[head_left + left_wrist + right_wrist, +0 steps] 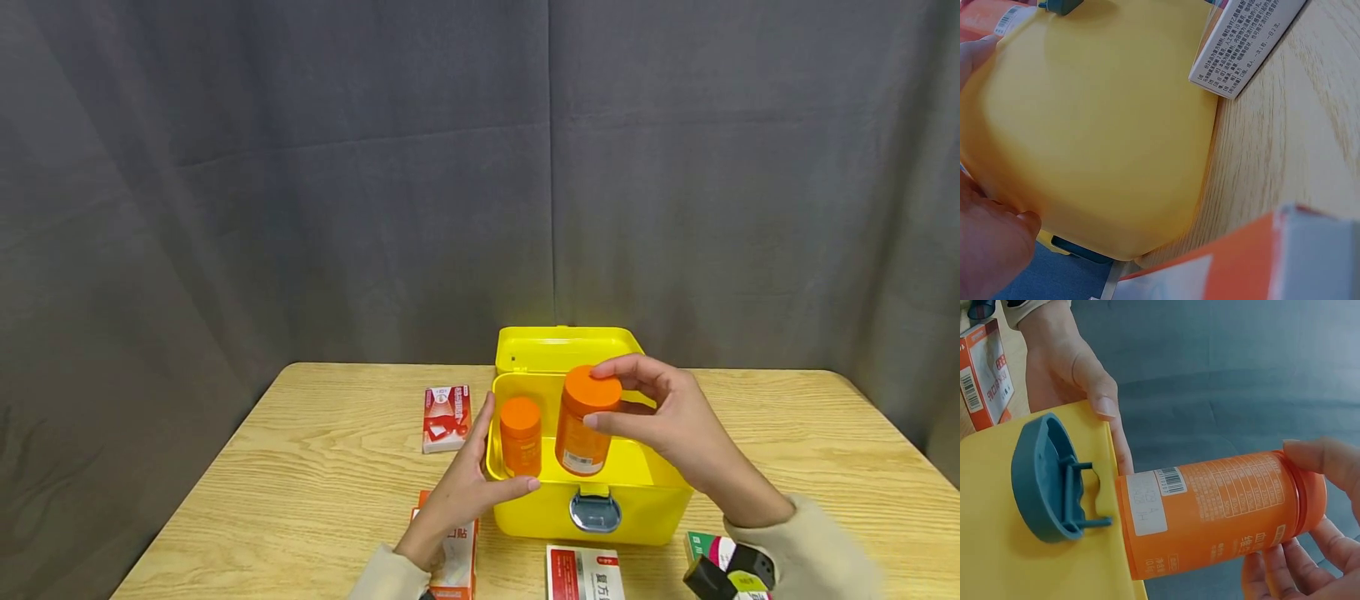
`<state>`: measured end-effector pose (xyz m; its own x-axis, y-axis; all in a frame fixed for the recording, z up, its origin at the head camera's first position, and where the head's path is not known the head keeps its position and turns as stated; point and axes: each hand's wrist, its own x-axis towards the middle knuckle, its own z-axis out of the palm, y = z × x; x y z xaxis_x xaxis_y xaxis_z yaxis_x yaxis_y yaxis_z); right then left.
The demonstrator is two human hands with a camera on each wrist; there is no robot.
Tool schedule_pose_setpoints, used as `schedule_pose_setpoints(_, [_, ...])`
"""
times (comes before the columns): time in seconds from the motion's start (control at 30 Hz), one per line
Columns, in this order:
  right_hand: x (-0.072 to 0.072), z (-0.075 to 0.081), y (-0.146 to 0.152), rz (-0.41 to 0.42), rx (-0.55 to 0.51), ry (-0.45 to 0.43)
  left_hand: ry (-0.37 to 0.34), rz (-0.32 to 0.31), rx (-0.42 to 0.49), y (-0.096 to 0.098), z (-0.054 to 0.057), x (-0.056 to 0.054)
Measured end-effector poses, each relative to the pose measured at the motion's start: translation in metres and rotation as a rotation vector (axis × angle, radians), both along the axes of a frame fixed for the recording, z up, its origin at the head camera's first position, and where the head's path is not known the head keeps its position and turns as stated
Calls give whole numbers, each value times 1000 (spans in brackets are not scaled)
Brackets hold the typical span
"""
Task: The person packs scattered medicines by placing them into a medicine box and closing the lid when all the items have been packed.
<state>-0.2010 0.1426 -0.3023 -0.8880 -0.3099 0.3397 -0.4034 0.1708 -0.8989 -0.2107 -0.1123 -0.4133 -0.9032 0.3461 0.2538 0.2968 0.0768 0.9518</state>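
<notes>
In the head view my right hand (675, 412) grips a large orange pill bottle (583, 437) by its lid, fingers and thumb around it, partly inside the open yellow box (517, 510). The right wrist view shows the same bottle (1210, 515) rising past the box's front rim, label and barcode visible. My left hand (468, 483) rests against the box's left side, its fingers along the wall and thumb across the front rim. A smaller orange bottle (521, 442) stands inside the box beside the left hand. In the left wrist view, fingers (997, 244) touch the yellow wall.
A red medicine box (447, 419) lies behind and left of the yellow box. Nearer sit an orange-and-white carton (459, 554), a red-and-white carton (585, 575) and a green-and-white carton (705, 546). The yellow lid (562, 342) stands open at the back, before a grey curtain.
</notes>
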Motion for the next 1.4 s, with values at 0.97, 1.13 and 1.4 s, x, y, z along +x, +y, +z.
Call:
schedule_pose_setpoints(0.97, [-14,-24,-36,114,3,-78,-17,-19,12,-1,0,0])
schedule_pose_setpoints(1.13, [-17,-28,-40,112,32,-106,-24,-9,3,-1,0,0])
schedule_pose_setpoints(1.4, [-19,-33,-43,122,86,-139,-16,16,-38,-1,0,-1])
